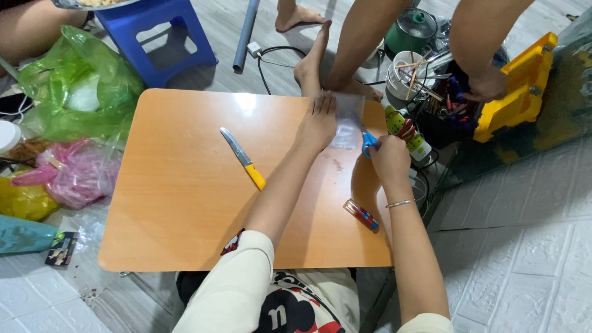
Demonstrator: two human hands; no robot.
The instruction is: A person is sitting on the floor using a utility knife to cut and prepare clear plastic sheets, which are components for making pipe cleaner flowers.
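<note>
Over the far edge of the orange surface (pixel 185 203), left hand (pixel 317 123) pressing flat, fingers spread, on a clear plastic sheet (pixel 347 120), pinning it taut for cutting. Right hand (pixel 390 157) closing around blue-handled scissors (pixel 368 142), blades biting into the sheet's lower edge. Lying unused nearby: yellow-handled knife (pixel 243 159), small red lighter (pixel 362 215), possibly something else. Scissor blades mostly hiding behind the fingers; another person's legs and hand (pixel 487 86) cropping off above.
</note>
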